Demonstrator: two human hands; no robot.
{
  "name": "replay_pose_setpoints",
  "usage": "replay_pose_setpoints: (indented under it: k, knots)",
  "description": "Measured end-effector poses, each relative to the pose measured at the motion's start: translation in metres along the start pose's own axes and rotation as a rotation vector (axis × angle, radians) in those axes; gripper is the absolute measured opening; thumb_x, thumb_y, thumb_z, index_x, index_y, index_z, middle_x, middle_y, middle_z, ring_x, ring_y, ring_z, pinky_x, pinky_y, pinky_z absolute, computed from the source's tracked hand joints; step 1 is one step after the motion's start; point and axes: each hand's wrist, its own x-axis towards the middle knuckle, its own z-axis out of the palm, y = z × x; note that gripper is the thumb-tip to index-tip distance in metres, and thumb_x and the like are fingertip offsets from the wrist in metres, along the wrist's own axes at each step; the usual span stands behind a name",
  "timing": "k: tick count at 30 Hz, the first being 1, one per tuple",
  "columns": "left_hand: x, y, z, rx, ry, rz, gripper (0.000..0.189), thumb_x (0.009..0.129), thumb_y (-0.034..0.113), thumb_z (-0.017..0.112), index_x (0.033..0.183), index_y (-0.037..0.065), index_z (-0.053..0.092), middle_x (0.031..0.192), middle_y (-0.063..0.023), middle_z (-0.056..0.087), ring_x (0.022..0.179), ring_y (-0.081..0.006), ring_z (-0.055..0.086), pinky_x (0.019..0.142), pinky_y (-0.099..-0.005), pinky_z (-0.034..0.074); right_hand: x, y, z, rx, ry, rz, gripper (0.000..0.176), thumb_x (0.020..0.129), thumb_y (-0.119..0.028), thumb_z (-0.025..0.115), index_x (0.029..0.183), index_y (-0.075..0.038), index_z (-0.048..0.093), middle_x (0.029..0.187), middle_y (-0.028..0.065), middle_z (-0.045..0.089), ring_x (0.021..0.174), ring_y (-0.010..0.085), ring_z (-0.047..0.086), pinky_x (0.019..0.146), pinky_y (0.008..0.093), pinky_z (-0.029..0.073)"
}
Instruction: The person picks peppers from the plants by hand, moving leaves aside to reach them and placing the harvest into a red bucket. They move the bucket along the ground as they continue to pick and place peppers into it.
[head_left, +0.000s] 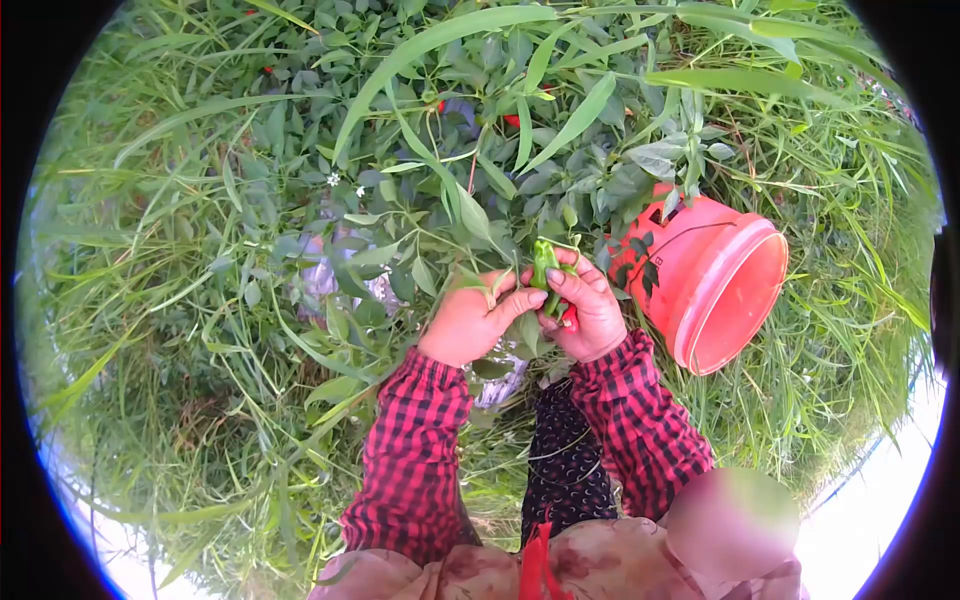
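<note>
My right hand is closed around green peppers, with a red pepper showing below the thumb. Close beside it, my left hand has its thumb and fingers pinched together, the thumb tip reaching the peppers. Leaves and a thin stem pass by the left fingers, and what they grip is hidden. Both hands are in front of a leafy pepper plant, where a few red peppers show among the leaves farther back.
A red plastic bucket lies tilted at the right, its mouth facing right and down. Tall grass surrounds the plants, and long blades arch across the top. Pale plastic sheeting shows between the stems.
</note>
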Motion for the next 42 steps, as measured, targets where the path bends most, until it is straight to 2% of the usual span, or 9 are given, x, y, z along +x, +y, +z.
replay_pose_setpoints:
  k: [9,12,15,17,25,26,31,35,42]
  knots:
    - [-0.005,-0.004,0.001,-0.332,-0.049,0.074,0.024,0.084,0.02,0.055,0.072,-0.001,0.058,0.06,-0.0023,0.053,0.054,-0.0116,0.046,0.052,-0.0255,0.037,0.001,-0.005,-0.009,0.301,-0.381,0.092,0.032,0.078,-0.013,0.058,0.107,-0.004,0.049,0.084,0.0166,0.057,0.066,0.0179,0.053,0.044,0.0224,0.039]
    - [0.006,-0.018,-0.025,-1.395,-0.162,0.405,0.023,0.087,0.026,0.05,0.081,0.006,0.06,0.067,-0.0029,0.057,0.065,-0.0101,0.053,0.057,-0.0274,0.042,-0.007,-0.018,-0.021,0.337,-0.578,0.175,0.031,0.077,-0.011,0.057,0.107,-0.003,0.051,0.079,0.0214,0.055,0.058,0.0171,0.049,0.041,0.0231,0.037]
    - [-0.004,-0.003,-0.01,-0.644,0.164,-0.135,0.022,0.087,0.024,0.048,0.092,0.006,0.06,0.081,-0.0039,0.061,0.079,-0.0134,0.057,0.064,-0.026,0.043,-0.025,-0.029,-0.016,-0.037,-0.451,0.367,0.031,0.077,-0.008,0.059,0.106,-0.001,0.052,0.083,0.0214,0.058,0.055,0.012,0.054,0.041,0.02,0.038]
    - [0.001,-0.012,0.011,-0.692,-0.085,-0.044,0.031,0.088,0.024,0.047,0.111,0.004,0.053,0.103,-0.0036,0.059,0.09,-0.0121,0.055,0.073,-0.0234,0.041,-0.026,-0.032,-0.006,-0.195,-0.4,0.417,0.03,0.076,-0.006,0.061,0.105,-0.001,0.053,0.082,0.0157,0.06,0.059,0.0115,0.057,0.045,0.0185,0.041]
    - [0.0,-0.01,0.014,-0.806,0.11,-0.283,0.022,0.08,0.013,0.06,0.1,0.006,0.057,0.088,0.0004,0.059,0.07,-0.0049,0.048,0.064,-0.02,0.04,-0.025,-0.011,-0.006,-0.287,-0.275,0.553,0.024,0.077,-0.01,0.061,0.098,0.001,0.055,0.075,0.0101,0.061,0.048,0.0076,0.051,0.043,0.0165,0.039]
    - [0.003,-0.008,0.025,-0.755,0.192,-0.256,0.013,0.081,0.014,0.057,0.091,0.006,0.058,0.061,0.0039,0.046,0.054,-0.0039,0.039,0.048,-0.0182,0.032,-0.029,-0.009,-0.013,-0.211,-0.284,0.528,0.024,0.076,-0.01,0.061,0.097,0.001,0.054,0.075,0.0108,0.062,0.047,0.0077,0.051,0.042,0.017,0.039]
    - [0.008,-0.011,0.014,-0.909,0.406,-0.167,0.012,0.082,0.015,0.057,0.087,0.004,0.055,0.054,0.0034,0.038,0.049,-0.0056,0.035,0.042,-0.0214,0.03,-0.085,-0.042,-0.029,-0.046,-0.392,0.129,0.027,0.076,-0.006,0.058,0.101,0.001,0.05,0.082,0.0183,0.06,0.051,0.0114,0.054,0.04,0.0181,0.039]
    - [0.009,-0.014,0.021,-0.92,0.49,-0.181,0.014,0.082,0.015,0.057,0.09,0.004,0.055,0.062,0.002,0.043,0.052,-0.0067,0.038,0.046,-0.0236,0.035,-0.132,-0.096,-0.041,-0.135,0.249,-0.611,0.029,0.077,-0.006,0.056,0.105,-0.003,0.05,0.089,0.0141,0.058,0.059,0.0098,0.054,0.045,0.0158,0.039]
    - [0.013,-0.014,0.029,-0.857,0.43,-0.126,0.016,0.083,0.017,0.056,0.091,0.003,0.055,0.064,0.0018,0.043,0.055,-0.0068,0.039,0.049,-0.022,0.038,-0.14,-0.126,-0.149,-1.274,0.844,-0.55,0.074,0.075,-0.023,0.064,0.133,-0.004,0.022,0.127,0.017,0.037,0.115,0.0288,0.04,0.098,0.0352,0.027]
